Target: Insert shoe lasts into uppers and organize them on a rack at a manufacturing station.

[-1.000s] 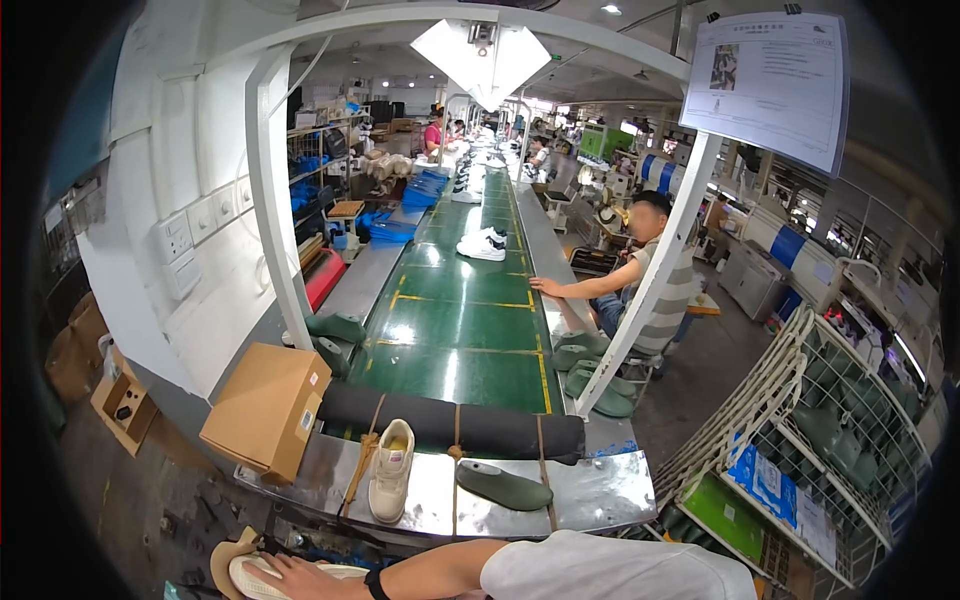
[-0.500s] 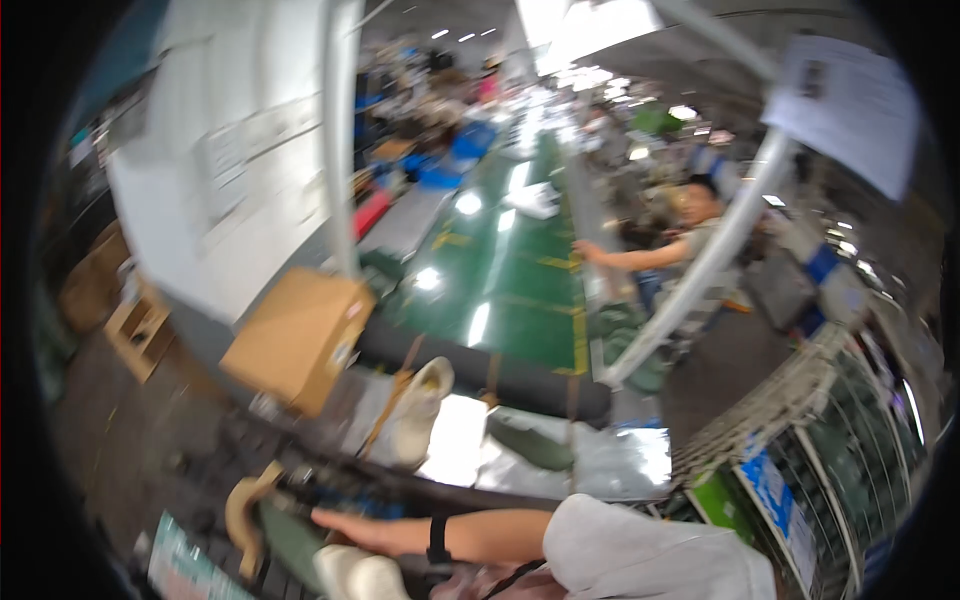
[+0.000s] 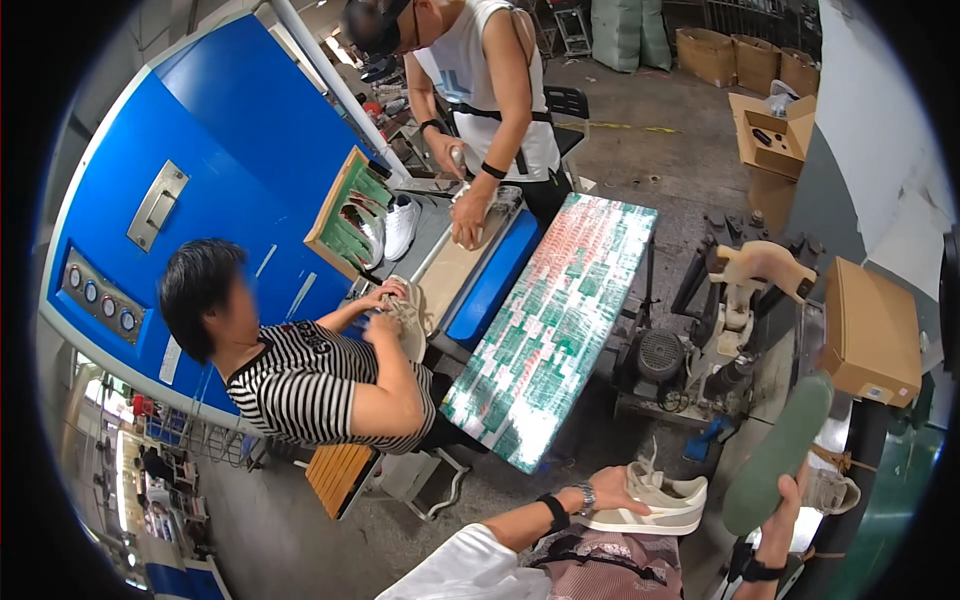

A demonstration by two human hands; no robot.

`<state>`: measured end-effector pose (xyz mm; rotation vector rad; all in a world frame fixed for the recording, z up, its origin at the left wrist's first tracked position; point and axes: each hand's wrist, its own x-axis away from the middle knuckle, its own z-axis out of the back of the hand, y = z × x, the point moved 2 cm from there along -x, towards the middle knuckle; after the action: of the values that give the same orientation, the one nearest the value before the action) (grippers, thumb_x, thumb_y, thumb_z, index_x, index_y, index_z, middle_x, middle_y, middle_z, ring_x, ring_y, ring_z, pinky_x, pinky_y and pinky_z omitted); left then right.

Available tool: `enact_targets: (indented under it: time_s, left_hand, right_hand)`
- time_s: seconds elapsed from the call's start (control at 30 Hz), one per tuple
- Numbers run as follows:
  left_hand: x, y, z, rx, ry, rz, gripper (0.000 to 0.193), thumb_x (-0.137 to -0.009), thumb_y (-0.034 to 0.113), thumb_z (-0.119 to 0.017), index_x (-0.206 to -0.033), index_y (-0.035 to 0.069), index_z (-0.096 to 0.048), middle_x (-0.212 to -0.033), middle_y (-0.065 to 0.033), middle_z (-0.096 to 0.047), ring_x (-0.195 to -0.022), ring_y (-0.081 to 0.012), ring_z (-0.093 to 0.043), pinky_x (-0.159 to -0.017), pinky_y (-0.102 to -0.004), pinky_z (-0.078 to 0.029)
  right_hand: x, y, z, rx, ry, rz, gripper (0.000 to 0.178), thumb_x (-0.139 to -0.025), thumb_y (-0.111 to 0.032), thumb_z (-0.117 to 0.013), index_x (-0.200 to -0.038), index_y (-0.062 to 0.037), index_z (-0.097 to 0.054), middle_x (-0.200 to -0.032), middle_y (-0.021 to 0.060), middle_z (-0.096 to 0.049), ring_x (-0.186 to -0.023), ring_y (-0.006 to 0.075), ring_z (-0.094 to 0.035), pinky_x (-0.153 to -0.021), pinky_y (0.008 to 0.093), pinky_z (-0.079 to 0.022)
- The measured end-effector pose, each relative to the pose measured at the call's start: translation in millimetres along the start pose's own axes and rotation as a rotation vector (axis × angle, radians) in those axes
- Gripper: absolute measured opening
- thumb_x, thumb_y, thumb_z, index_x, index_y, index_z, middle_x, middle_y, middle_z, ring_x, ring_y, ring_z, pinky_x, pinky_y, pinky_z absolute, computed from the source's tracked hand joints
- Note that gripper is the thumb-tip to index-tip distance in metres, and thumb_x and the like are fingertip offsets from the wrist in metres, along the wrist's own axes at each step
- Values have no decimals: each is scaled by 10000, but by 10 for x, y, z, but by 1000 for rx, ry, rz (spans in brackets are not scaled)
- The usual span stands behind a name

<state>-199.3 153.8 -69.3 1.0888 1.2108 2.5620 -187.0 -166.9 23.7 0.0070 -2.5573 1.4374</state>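
At the lower middle, my left hand (image 3: 612, 492) grips a cream and beige sneaker (image 3: 668, 508) from its heel or toe side; which end cannot be told. The sneaker sits low over my pink clothing, its laces standing up loose. My right hand (image 3: 783, 508) is closed round the lower part of a dark green, foot-shaped shoe last (image 3: 780, 455), held upright and tilted to the right. The sneaker and the last are apart. Another beige shoe (image 3: 830, 490) lies on the bench just right of my right hand.
A machine with a tan curved pad (image 3: 765, 265) and motor (image 3: 660, 352) stands ahead. Left of it is a green-and-white patterned table (image 3: 550, 330). Two co-workers handle shoes beside a blue cabinet (image 3: 220, 150). A cardboard box (image 3: 870, 330) sits at right.
The view has swung left from the green conveyor to the patterned table and co-workers. The green last now stands raised in my right hand, with the sneaker in my left.
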Motion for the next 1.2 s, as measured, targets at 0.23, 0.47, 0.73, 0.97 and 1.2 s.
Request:
enact_targets:
  time_s: [0.23,0.47,0.73,0.97,1.2]
  left_hand:
    - [-794,1115,-1285,109,-2,-153,989,-639,575,-856,-1360,-17,-529,-1073,-259,-706,-1012,-384,-696,-912,-421,-541]
    - [-1486,2613,-2506,-65,-136,-364,962,-647,456,-825,-1374,-50,-451,-1065,-266,-692,-984,-419,-681,-858,-476,-544]
    - [-1854,2937,-3358,-410,-44,-531,707,-709,224,-797,-1296,1,-470,-1003,-237,-663,-981,-413,-641,-869,-492,-524]
    - [-1962,2973,-3463,-723,142,-940,372,-814,184,-647,-1130,-12,-660,-1411,-210,-500,-1379,-327,-390,-1085,-448,-391]
    - [-2369,3122,-3373,-598,-53,-908,297,-961,335,-520,-1218,255,-647,-1153,-201,-668,-1056,-385,-658,-882,-524,-532]
  right_hand:
    - [1297,-349,2059,633,703,454,918,-689,-198,-820,-1515,-69,-438,-1492,160,-444,-1300,315,-504,-1075,439,-417]
    - [2739,96,3394,1424,1029,18,1002,-876,-520,-694,-1569,26,-218,-1506,371,-368,-1374,480,-423,-1119,507,-376]
    - [2905,426,3332,1421,954,24,836,-997,-517,-548,-1527,81,-302,-1478,369,-404,-1318,513,-451,-1102,517,-376]
    - [2438,85,2885,1476,792,3,670,-913,-450,-712,-1302,80,-587,-1443,364,-373,-1296,536,-401,-1101,551,-352]
    - [2098,170,2994,1508,1038,-285,539,-641,-302,-870,-1057,10,-728,-1398,253,-509,-1277,437,-496,-1058,502,-428]
